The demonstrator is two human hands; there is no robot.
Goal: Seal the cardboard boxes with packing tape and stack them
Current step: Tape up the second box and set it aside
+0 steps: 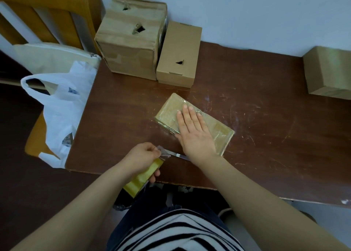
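A small flat cardboard box (218, 131), wrapped in shiny clear tape, lies on the brown table (123, 117) in front of me. My right hand (193, 131) presses flat on top of it with straight fingers. My left hand (144, 159) grips a yellowish roll of packing tape (144, 176) at the table's near edge. A strip of clear tape (174, 154) stretches from the roll toward the box. A large taped box (131, 37) and a smaller plain box (179, 55) stand side by side at the back left. Another box (328, 72) sits at the right edge.
A white plastic bag (58, 106) hangs over a wooden chair (49, 18) left of the table. The wall runs behind the table. The table's near edge is chipped, and my striped shirt and lap are below it.
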